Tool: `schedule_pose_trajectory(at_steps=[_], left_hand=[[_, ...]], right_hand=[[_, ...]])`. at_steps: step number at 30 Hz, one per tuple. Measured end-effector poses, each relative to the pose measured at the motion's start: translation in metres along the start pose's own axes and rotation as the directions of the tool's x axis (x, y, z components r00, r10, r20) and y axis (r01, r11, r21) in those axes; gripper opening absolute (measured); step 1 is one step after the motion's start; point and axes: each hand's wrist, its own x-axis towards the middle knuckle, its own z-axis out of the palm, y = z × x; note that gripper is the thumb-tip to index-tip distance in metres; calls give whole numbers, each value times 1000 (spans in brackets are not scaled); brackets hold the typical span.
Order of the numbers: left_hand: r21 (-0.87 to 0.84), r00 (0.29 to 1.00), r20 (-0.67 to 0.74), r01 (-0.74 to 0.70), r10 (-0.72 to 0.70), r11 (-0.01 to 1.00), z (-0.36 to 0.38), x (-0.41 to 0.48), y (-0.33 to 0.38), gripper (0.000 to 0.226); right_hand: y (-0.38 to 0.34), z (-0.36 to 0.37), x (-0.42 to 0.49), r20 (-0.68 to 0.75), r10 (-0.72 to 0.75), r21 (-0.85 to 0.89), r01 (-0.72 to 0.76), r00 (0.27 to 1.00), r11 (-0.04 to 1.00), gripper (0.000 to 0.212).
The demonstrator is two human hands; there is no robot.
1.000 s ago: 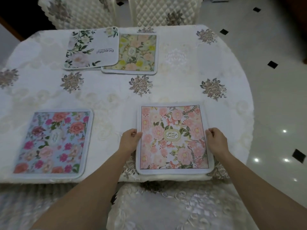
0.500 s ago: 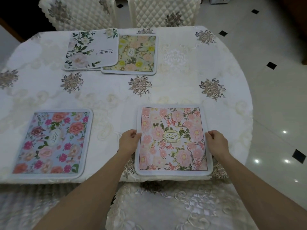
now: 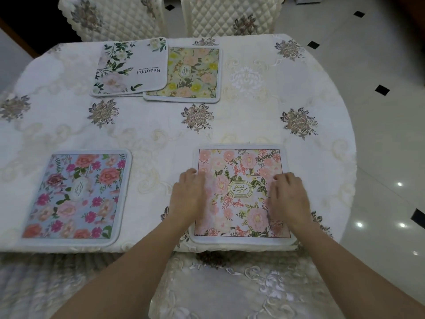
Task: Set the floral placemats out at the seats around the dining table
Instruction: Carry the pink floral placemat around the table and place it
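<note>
Pressing flat, rounded-corner pink placemat (image 3: 241, 194)

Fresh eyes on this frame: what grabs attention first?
Both hands, left hand and right hand, lie flat on the pink floral placemat at the table's near edge. Left of it lies a blue floral placemat. On the far side, a white placemat printed "Beautiful" overlaps a yellow-green placemat, in front of two quilted chairs.

Even soft overhead light, point glare spots on glossy floor (image 3: 379, 203), motion blur on both hands, wide-angle bowing at edges, dim top-left corner
</note>
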Motion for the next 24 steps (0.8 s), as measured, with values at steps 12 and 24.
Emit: schedule_pose_trajectory(at_steps=[12, 24], left_hand=[[100, 985, 49, -168, 163, 981, 61, -7, 25, 69], [113, 986, 120, -128, 115, 985, 31, -6, 22, 70]], right_hand=[[-26, 48, -12, 224, -153, -112, 181, 963, 977, 74], [10, 14, -4, 306, -91, -118, 133, 948, 984, 75]])
